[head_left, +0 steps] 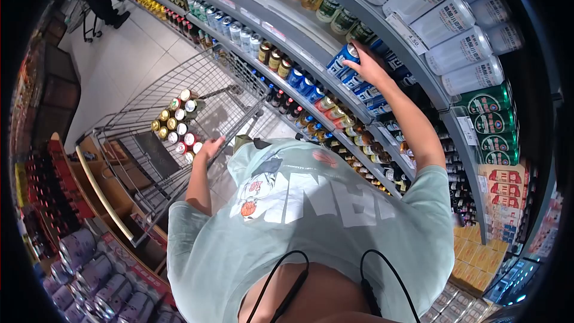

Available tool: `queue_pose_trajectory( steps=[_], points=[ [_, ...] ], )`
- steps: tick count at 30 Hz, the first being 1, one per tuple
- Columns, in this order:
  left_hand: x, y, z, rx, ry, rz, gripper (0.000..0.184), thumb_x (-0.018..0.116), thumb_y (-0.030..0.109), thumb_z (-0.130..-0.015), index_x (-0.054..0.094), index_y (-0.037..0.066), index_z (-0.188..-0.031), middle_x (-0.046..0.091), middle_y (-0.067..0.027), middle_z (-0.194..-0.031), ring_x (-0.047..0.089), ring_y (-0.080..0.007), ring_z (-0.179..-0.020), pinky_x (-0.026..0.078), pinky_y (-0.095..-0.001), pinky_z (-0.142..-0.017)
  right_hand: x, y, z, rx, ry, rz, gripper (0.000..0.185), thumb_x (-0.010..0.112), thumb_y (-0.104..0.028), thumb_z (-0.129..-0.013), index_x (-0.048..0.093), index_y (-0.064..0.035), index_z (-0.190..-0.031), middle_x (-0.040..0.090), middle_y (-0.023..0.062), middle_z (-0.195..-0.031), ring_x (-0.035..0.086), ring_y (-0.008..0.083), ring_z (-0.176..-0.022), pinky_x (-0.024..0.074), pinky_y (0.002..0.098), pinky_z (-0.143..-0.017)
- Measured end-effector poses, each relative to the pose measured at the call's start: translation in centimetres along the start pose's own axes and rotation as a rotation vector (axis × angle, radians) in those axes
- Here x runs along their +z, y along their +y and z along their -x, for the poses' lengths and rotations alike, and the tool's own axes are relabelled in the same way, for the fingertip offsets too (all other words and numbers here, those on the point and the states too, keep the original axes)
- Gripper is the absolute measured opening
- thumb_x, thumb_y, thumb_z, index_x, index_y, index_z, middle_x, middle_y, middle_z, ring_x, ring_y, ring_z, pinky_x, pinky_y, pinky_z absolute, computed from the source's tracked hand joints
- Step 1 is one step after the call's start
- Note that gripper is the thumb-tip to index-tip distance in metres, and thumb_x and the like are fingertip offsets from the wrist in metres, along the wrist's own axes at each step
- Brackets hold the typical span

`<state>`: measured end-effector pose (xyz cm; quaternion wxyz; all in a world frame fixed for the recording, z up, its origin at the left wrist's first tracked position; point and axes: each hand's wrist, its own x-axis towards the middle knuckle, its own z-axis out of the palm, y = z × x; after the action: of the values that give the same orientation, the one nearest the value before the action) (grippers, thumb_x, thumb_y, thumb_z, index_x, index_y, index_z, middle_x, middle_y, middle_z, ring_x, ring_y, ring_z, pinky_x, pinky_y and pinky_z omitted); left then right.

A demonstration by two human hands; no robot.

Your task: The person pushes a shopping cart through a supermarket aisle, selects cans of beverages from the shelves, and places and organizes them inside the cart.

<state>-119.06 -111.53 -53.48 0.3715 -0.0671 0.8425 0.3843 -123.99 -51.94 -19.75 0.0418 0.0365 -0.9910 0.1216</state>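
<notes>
My right hand (pixel 369 67) reaches to a middle shelf on the right, its fingers wrapped round a blue beer can (pixel 344 58). More blue cans (pixel 366 91) stand beside and below that one on the same shelf. On the left, my left hand (pixel 209 148) is closed on the near side rim of a wire shopping cart (pixel 128 113). Inside the cart, several cans (pixel 173 124) with gold, white and red tops stand grouped together.
Shelves (pixel 263 21) of cans and bottles curve along the right. White cans (pixel 454 30) and green can packs (pixel 495 122) stand nearest. Purple-grey cans (pixel 98 275) are stacked at lower left. Another person (pixel 104 3) stands by a cart on the tiled floor (pixel 134 54).
</notes>
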Motion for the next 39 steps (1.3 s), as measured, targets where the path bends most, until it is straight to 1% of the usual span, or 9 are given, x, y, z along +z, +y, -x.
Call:
queue_pose_trajectory(
  steps=[1, 2, 4, 7, 9, 16, 27, 35, 39],
  points=[
    [0.2, -0.2, 0.1, 0.051, 0.095, -0.076, 0.095, 0.06, 0.075, -0.081, 0.061, -0.011, -0.12, 0.07, -0.02, -0.099, 0.066, -0.0262, -0.089, 0.052, -0.0373, -0.083, -0.3, -0.2, -0.1, 0.002, -0.015, 0.003, 0.077, 0.07, -0.047, -0.088, 0.04, -0.0096, -0.149, 0.05, 0.0193, -0.146, 0.048, 0.0353, -0.134, 0.0405, 0.0401, -0.11],
    [-0.1, 0.9, 1.1, 0.025, 0.111, -0.162, 0.089, 0.056, 0.075, -0.081, 0.063, -0.003, -0.123, 0.065, -0.0263, -0.123, 0.061, -0.0388, -0.118, 0.046, -0.0434, -0.102, 0.0, 0.0, -0.3, -0.018, 0.004, 0.031, 0.077, 0.07, -0.047, -0.088, 0.041, -0.0093, -0.148, 0.051, 0.0188, -0.145, 0.049, 0.0348, -0.133, 0.0406, 0.0395, -0.11],
    [0.2, 3.8, 4.7, 0.073, 0.347, -0.351, 0.064, 0.06, 0.057, -0.088, 0.063, 0.004, -0.124, 0.061, -0.0247, -0.128, 0.057, -0.04, -0.12, 0.046, -0.0472, -0.103, -0.4, -0.3, -0.6, -0.055, 0.016, 0.01, 0.078, 0.072, -0.043, -0.087, 0.041, -0.0065, -0.148, 0.051, 0.0217, -0.144, 0.049, 0.0357, -0.133, 0.0409, 0.0405, -0.11],
    [1.8, 5.9, 10.0, 0.235, 0.593, -0.238, 0.05, 0.064, 0.044, -0.088, 0.064, 0.005, -0.119, 0.062, -0.0216, -0.122, 0.056, -0.039, -0.116, 0.046, -0.0465, -0.101, -2.1, -2.9, -0.6, -0.009, -0.049, -0.092, 0.078, 0.073, -0.04, -0.087, 0.039, -0.0043, -0.148, 0.053, 0.0263, -0.139, 0.053, 0.0387, -0.129, 0.0432, 0.043, -0.106],
    [2.6, 7.2, 14.8, 0.304, 0.596, -0.076, 0.044, 0.064, 0.036, -0.091, 0.063, 0.003, -0.12, 0.061, -0.0221, -0.122, 0.056, -0.0385, -0.118, 0.044, -0.0453, -0.104, -3.3, -4.8, -0.1, -0.196, 0.046, 0.099, 0.077, 0.071, -0.043, -0.089, 0.038, -0.0077, -0.148, 0.06, 0.0228, -0.129, 0.059, 0.0398, -0.117, 0.0482, 0.0452, -0.097],
    [6.8, 5.5, 25.8, 0.25, 0.219, 0.61, 0.029, 0.061, 0.026, -0.097, 0.063, 0.007, -0.119, 0.064, -0.0036, -0.116, 0.057, -0.0132, -0.108, 0.044, -0.0285, -0.094, -4.0, -14.6, 3.7, -0.421, 0.136, 0.149, 0.071, 0.073, -0.044, -0.085, 0.047, -0.0109, -0.142, 0.063, 0.0124, -0.119, 0.066, 0.0312, -0.099, 0.0541, 0.0423, -0.082],
    [0.2, 9.6, 27.9, 0.167, -0.219, 1.629, 0.041, 0.046, 0.032, -0.102, 0.052, 0.0, -0.128, 0.061, -0.0164, -0.133, 0.062, -0.0278, -0.118, 0.051, -0.0399, -0.101, 4.5, -31.3, 5.1, -0.738, -0.122, -0.089, 0.074, 0.076, -0.046, -0.081, 0.049, -0.0118, -0.14, 0.063, 0.0124, -0.123, 0.066, 0.0329, -0.103, 0.0529, 0.0432, -0.086],
    [-2.2, 7.3, 16.2, -0.093, -0.135, 1.92, 0.058, 0.034, 0.041, -0.105, 0.036, -0.003, -0.142, 0.053, -0.0213, -0.137, 0.058, -0.0379, -0.122, 0.047, -0.052, -0.105, 15.7, -39.9, -2.4, -0.959, -0.219, -0.108, 0.074, 0.075, -0.048, -0.08, 0.049, -0.0123, -0.139, 0.061, 0.0122, -0.124, 0.064, 0.0293, -0.108, 0.0499, 0.0411, -0.085],
    [-2.7, 5.1, 12.9, -0.225, -0.119, 2.112, 0.068, 0.033, 0.047, -0.105, 0.026, -0.004, -0.149, 0.044, -0.0241, -0.146, 0.053, -0.0416, -0.127, 0.042, -0.0555, -0.108, 24.1, -42.4, -5.6, -0.882, -0.277, -0.139, 0.073, 0.078, -0.048, -0.077, 0.052, -0.013, -0.137, 0.062, 0.0104, -0.123, 0.064, 0.0303, -0.106, 0.05, 0.0416, -0.086]
  ],
)
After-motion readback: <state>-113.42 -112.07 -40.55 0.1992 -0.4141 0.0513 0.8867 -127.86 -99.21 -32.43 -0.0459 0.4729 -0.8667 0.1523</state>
